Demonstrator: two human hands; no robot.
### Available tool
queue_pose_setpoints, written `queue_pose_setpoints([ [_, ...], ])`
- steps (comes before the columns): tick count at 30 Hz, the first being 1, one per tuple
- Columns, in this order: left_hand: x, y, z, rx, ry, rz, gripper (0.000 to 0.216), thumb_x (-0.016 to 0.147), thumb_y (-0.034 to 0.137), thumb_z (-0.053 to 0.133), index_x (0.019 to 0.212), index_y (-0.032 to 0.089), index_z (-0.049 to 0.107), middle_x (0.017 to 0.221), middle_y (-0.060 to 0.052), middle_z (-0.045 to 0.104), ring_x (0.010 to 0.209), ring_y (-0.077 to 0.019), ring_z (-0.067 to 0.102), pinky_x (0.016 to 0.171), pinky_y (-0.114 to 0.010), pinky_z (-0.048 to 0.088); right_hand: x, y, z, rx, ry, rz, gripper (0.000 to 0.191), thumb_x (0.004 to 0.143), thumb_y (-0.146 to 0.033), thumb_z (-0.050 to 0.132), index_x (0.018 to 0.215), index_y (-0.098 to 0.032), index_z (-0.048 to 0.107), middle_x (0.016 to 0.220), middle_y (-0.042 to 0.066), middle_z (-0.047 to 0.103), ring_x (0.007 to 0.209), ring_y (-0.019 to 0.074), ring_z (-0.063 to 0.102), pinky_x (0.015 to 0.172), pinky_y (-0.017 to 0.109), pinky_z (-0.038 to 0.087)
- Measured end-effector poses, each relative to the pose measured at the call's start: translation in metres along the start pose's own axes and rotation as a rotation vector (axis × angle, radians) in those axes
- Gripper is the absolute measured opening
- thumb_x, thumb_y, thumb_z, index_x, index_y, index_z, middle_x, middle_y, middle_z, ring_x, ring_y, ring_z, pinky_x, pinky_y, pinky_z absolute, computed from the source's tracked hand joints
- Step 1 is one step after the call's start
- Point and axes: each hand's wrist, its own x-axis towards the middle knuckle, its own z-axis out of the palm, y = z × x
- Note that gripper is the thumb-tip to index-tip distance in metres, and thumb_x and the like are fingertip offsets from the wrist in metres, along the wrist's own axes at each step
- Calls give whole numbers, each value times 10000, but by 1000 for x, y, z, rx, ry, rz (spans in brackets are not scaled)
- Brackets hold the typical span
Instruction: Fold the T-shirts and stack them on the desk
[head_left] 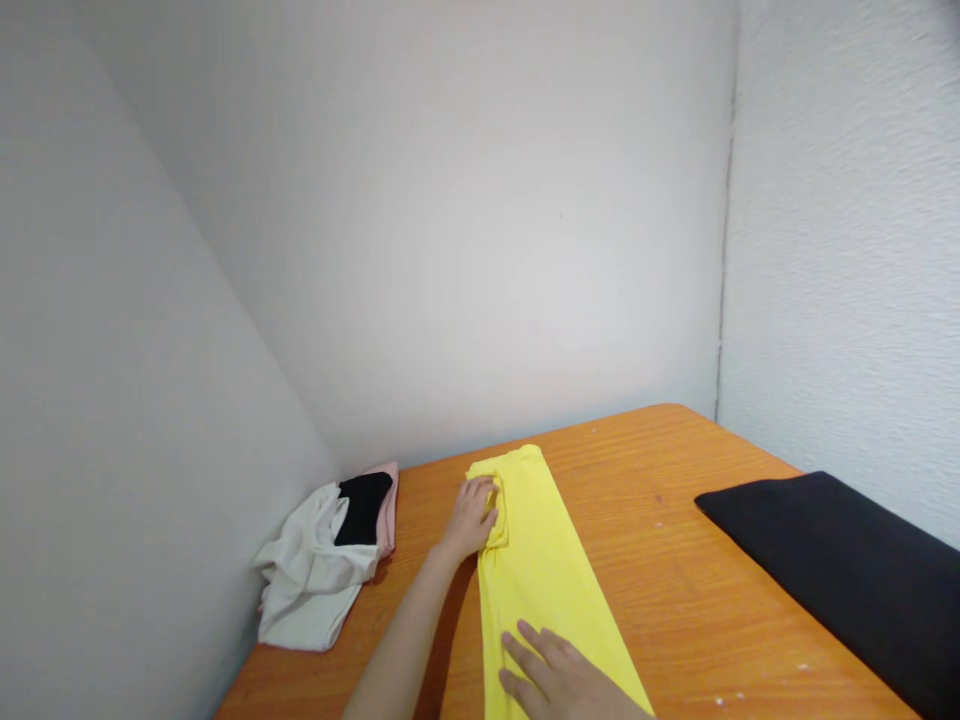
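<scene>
A yellow garment (540,570), folded into a long narrow strip, lies on the wooden table in front of me. Near its far end, a smaller piece that looks like a sleeve is folded back over the strip. My left hand (471,515) rests on that piece at the strip's left edge, thumb and fingers apart and slightly bent. Closer to me, my right hand (562,680) lies on the near part of the yellow cloth with its fingers spread. The garment's near end runs out of view at the bottom.
On the left of the orange-brown table (637,480), a rumpled white cloth (311,560) lies with a black cloth (365,508) and a pink cloth (388,510) against the wall. A flat black piece (847,570) covers the right side. Walls close in the back and sides.
</scene>
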Motion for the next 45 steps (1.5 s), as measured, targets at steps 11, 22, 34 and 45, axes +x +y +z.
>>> queue_pose_setpoints([
  [11, 10, 18, 16, 400, -126, -44, 669, 903, 518, 413, 1457, 144, 389, 1589, -124, 175, 1481, -303, 24, 1173, -537, -51, -14, -18, -24, 324, -201, 112, 679, 963, -461, 530, 1526, -180, 274, 1534, 135, 223, 1406, 339, 217, 1136, 481, 305],
  [22, -42, 46, -31, 333, 57, 187, 434, 995, 304, 353, 1395, 154, 426, 1529, -145, 343, 1416, -248, 303, 1175, -454, 229, -97, -37, -83, 275, -183, 27, 668, 934, -134, 511, 1534, -248, 240, 1512, 78, 300, 1381, 257, 306, 1112, 377, 362],
  [34, -162, 55, -44, 280, -186, 339, 504, 878, 50, 393, 1333, 221, 528, 1423, -86, 514, 1334, -206, 448, 1138, -427, 330, -153, -25, -74, 76, -134, 78, 689, 874, -115, 502, 1515, -263, 298, 1540, 49, 287, 1385, 206, 323, 1103, 344, 355],
  [45, -266, 141, -40, 407, -306, 515, 633, 878, 236, 539, 1472, 276, 324, 1529, -72, 372, 1423, -229, 301, 1185, -437, 228, -163, -26, -58, -139, -10, 58, 510, 898, -40, 397, 1366, -211, 507, 1387, 97, 517, 1257, 238, 491, 968, 390, 462],
])
